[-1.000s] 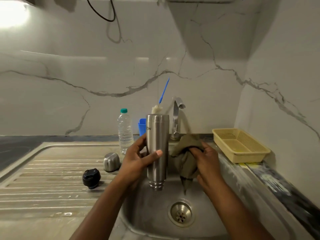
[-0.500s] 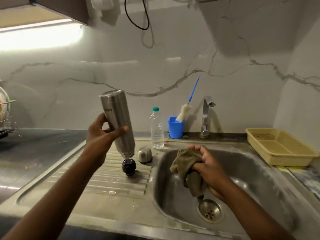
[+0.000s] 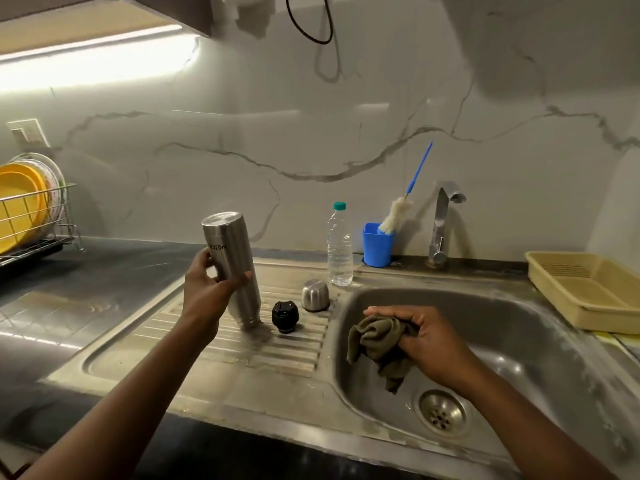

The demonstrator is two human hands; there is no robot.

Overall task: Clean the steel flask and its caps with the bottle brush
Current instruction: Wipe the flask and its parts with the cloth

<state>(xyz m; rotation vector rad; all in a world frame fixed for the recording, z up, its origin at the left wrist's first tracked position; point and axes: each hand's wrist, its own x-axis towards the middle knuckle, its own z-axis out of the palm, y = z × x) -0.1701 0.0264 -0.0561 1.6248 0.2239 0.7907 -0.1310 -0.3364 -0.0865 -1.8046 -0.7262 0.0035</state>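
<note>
Flask point(image 3: 235, 268), centre-left of frame: inverted, mouth at or just above drainboard point(image 3: 194, 341), contact unclear; gripped round the body by left hand point(image 3: 207, 289). Just right of it: black cap point(image 3: 285, 315) and steel cap point(image 3: 314, 295). Step judged: standing it to drain. Next: steady release, no toppling. Lower centre: right hand point(image 3: 426, 336) clenched on cloth point(image 3: 377, 344) over sink point(image 3: 519, 323). Unheld in blue cup point(image 3: 377, 245): bottle brush point(image 3: 394, 216).

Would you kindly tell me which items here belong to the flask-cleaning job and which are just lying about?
For the job: steel flask, black cap, steel cap, bottle brush, cloth.
Lying about: water bottle, beige basket, dish rack.
</note>
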